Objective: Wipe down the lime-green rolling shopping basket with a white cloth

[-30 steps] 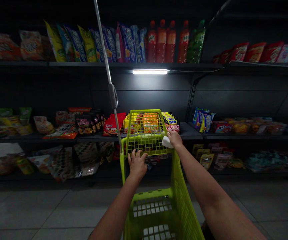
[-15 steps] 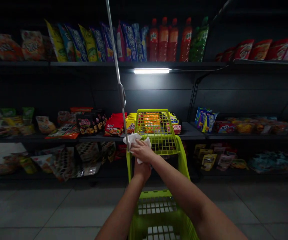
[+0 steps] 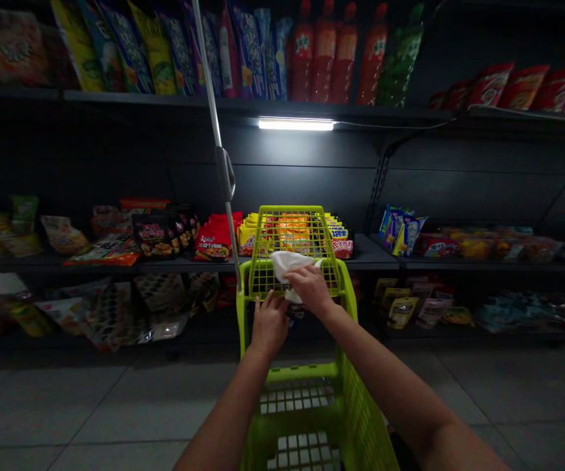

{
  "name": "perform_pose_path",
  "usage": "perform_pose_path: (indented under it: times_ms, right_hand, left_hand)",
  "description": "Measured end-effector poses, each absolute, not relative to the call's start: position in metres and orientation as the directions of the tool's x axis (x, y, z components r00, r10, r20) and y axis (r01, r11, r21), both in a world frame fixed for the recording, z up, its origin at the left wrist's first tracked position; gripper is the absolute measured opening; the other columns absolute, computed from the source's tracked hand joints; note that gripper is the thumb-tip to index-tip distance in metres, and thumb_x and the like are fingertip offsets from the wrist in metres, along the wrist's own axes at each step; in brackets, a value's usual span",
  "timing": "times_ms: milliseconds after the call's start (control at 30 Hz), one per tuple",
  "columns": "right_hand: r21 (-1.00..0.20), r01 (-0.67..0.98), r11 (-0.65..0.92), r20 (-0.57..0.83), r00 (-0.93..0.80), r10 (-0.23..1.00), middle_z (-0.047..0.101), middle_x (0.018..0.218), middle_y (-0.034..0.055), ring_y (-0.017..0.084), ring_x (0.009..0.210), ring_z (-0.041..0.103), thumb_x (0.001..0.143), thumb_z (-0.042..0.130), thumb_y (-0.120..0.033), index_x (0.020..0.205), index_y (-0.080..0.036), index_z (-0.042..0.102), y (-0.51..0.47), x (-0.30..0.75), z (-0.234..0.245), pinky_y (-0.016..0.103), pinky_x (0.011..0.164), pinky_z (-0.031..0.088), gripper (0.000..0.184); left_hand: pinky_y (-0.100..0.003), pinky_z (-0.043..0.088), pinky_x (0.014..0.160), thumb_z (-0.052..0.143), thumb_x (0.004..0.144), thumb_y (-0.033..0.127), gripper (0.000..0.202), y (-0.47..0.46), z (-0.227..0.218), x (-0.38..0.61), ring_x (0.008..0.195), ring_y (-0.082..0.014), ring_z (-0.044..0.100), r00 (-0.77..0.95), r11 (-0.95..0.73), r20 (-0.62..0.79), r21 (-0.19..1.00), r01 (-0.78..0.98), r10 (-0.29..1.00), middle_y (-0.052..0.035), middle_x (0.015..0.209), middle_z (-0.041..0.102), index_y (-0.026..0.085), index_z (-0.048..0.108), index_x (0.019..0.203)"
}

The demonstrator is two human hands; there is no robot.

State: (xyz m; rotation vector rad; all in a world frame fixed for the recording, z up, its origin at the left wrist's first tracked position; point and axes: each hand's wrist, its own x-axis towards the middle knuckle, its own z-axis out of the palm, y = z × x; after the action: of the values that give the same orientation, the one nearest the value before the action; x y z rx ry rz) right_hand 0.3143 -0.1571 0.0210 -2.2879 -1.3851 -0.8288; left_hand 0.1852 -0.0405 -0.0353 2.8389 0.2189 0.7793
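Above the grid panel (image 3: 329, 242) of the green cart (image 3: 368, 418) is open room up to the light tube (image 3: 296, 124), with more to its right, while a slanting metal pole (image 3: 223, 171) obstructs the left and the panel screens the far orange packets (image 3: 293, 226).

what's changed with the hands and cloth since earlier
The right hand moved the cloth from the right of the cart leftward, over the left hand, then back right to the middle. It kept its hold. The left hand stays near the left edge; the bottles haven't moved.
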Motion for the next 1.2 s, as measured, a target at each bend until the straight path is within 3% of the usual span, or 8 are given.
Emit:
perform_pose_path:
  times_ms: [133,233,367,467,633,767,1033,1200]
  right_hand:
    - [0.177,0.962,-0.210,0.506,0.094,0.857,0.054,0.149,0.0043,0.026,0.137,0.044,0.100,0.055,-0.026,0.133,-0.030,0.064,-0.112,0.311,0.018,0.043,0.116,0.029,0.035]
    - [0.224,0.946,-0.234,0.445,0.114,0.888,0.058,0.144,0.0066,0.027,0.130,0.050,0.097,0.059,-0.023,0.128,-0.028,0.067,-0.145,0.344,0.022,0.041,0.110,0.035,0.033]
    - [0.025,0.811,-0.584,0.628,0.442,0.640,0.069,0.118,0.0111,0.027,0.111,0.058,0.095,0.055,-0.016,0.113,-0.020,0.073,-0.200,0.389,0.037,0.038,0.102,0.042,0.027]
    - [-0.170,0.752,-0.637,0.746,0.521,0.415,0.069,0.116,0.0110,0.025,0.113,0.058,0.094,0.045,-0.011,0.117,-0.018,0.072,-0.174,0.389,0.044,0.036,0.104,0.042,0.035]
    - [0.111,0.942,-0.316,0.597,0.190,0.779,0.055,0.149,-0.0001,0.020,0.140,0.043,0.101,0.045,-0.018,0.139,-0.030,0.059,-0.062,0.351,0.038,0.038,0.114,0.033,0.042]
    - [0.205,0.936,-0.286,0.534,0.137,0.834,0.048,0.155,-0.0035,0.022,0.143,0.040,0.102,0.046,-0.018,0.142,-0.037,0.055,-0.076,0.358,0.038,0.044,0.119,0.021,0.045]
    - [-0.179,0.704,-0.687,0.762,0.541,0.356,0.066,0.129,0.0098,0.028,0.122,0.053,0.103,0.043,-0.025,0.128,-0.023,0.070,-0.143,0.397,0.059,0.046,0.111,0.031,0.036]
    - [0.165,0.903,-0.398,0.675,0.191,0.713,0.053,0.151,0.0034,0.023,0.140,0.042,0.103,0.044,-0.018,0.142,-0.023,0.057,-0.047,0.381,0.064,0.040,0.119,0.027,0.042]
  left_hand:
    - [-0.054,0.027,0.123,0.059,0.083,0.014,0.053,-0.039,-0.032,0.182,0.141,-0.0304,0.044,0.851,-0.973,0.490,0.210,0.094,0.188,-0.0054,0.145,0.059,0.028,0.061,0.135]
    - [-0.053,0.025,0.123,0.057,0.083,0.013,0.056,-0.034,-0.032,0.179,0.140,-0.0286,0.044,0.840,-0.971,0.507,0.220,0.092,0.194,-0.0033,0.141,0.062,0.030,0.060,0.137]
    - [-0.054,0.021,0.125,0.055,0.083,0.013,0.056,-0.032,-0.034,0.180,0.139,-0.0286,0.043,0.830,-0.961,0.513,0.262,0.089,0.218,-0.0019,0.136,0.065,0.030,0.061,0.136]
    - [-0.056,0.019,0.125,0.057,0.082,0.017,0.055,-0.036,-0.033,0.185,0.139,-0.0304,0.042,0.832,-0.955,0.509,0.287,0.075,0.219,-0.0026,0.135,0.066,0.029,0.061,0.135]
    - [-0.055,0.023,0.123,0.061,0.081,0.022,0.055,-0.045,-0.033,0.192,0.137,-0.0321,0.042,0.850,-0.955,0.493,0.295,0.041,0.189,-0.0029,0.137,0.064,0.030,0.062,0.135]
    - [-0.054,0.023,0.123,0.061,0.081,0.022,0.056,-0.042,-0.035,0.192,0.135,-0.0329,0.043,0.846,-0.953,0.496,0.301,0.046,0.198,-0.0036,0.138,0.063,0.028,0.061,0.136]
    - [-0.055,0.017,0.126,0.060,0.082,0.024,0.055,-0.039,-0.033,0.197,0.131,-0.0315,0.045,0.842,-0.941,0.491,0.335,0.052,0.222,-0.0022,0.136,0.065,0.029,0.062,0.136]
    - [-0.055,0.024,0.122,0.062,0.079,0.024,0.058,-0.040,-0.034,0.200,0.129,-0.0330,0.046,0.858,-0.953,0.479,0.301,0.040,0.187,-0.0021,0.139,0.063,0.029,0.061,0.137]
